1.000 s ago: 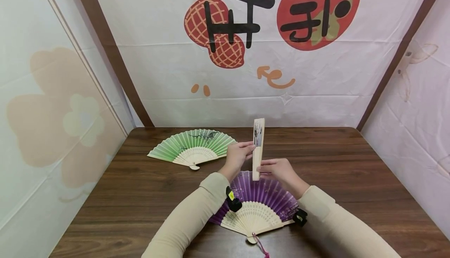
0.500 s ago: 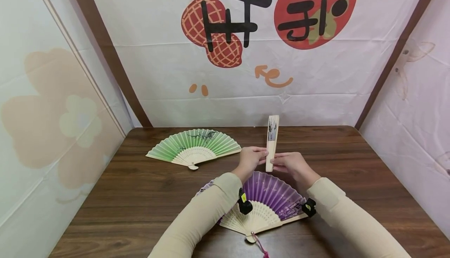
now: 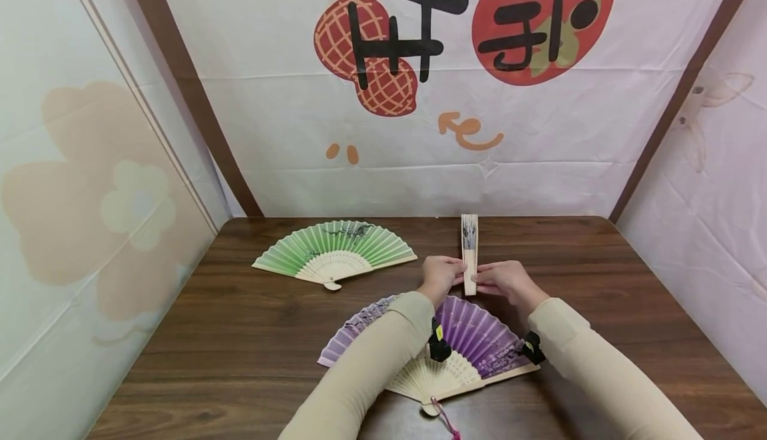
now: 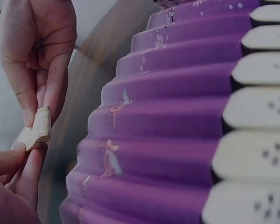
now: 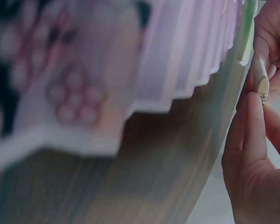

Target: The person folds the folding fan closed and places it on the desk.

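A folded hand fan (image 3: 470,235) with pale ribs and a grey-patterned leaf is held between both hands, beyond the spread purple fan (image 3: 473,337). My left hand (image 3: 442,275) pinches it from the left, near its lower half. From the right, my right hand (image 3: 508,281) grips its lower end with thumb and fingers. In the left wrist view the stacked rib ends of the folded fan (image 4: 37,128) show between the fingertips of both hands. The right wrist view shows a pale end of the folded fan (image 5: 261,81) pinched there. My left sleeve hides part of the purple fan.
A spread green fan (image 3: 335,253) lies at the back left of the brown wooden table (image 3: 240,333). A pink tassel (image 3: 448,423) hangs from the purple fan's pivot toward the front. A white printed cloth (image 3: 269,120) stands behind the table.
Both hands have moved to the right and a little away with the folded fan. Its top now appears lower. More of the purple fan's left side shows; both spread fans stay put.
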